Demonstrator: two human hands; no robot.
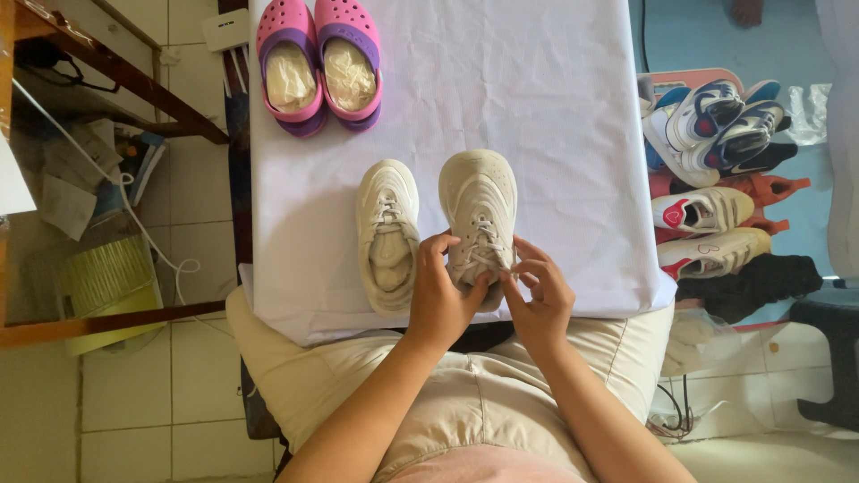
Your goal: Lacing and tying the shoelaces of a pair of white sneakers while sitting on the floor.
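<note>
Both forearms reaching up from the lap, wrists bent inward over the near edge of the white-covered counter (573, 107). Left hand (437, 300) cupped round the heel of the right-hand cream sneaker (479, 210), thumb up against its side, grip closed on the shoe. Right hand (541, 295) just beside it, fingers (530, 255) curled and pinching at the laces (483, 241), grip half closed; whether a lace is actually held, cannot tell. Sneaker flat on the counter, toe pointing away, heel close to the near edge. Second cream sneaker (387, 233) just left of it, parallel, untouched. Pink and purple clogs (319, 63) at the far left corner, well apart. Wide bare cloth to the right and beyond the toes. Pile of sneakers (716, 179) off the counter's right edge
</note>
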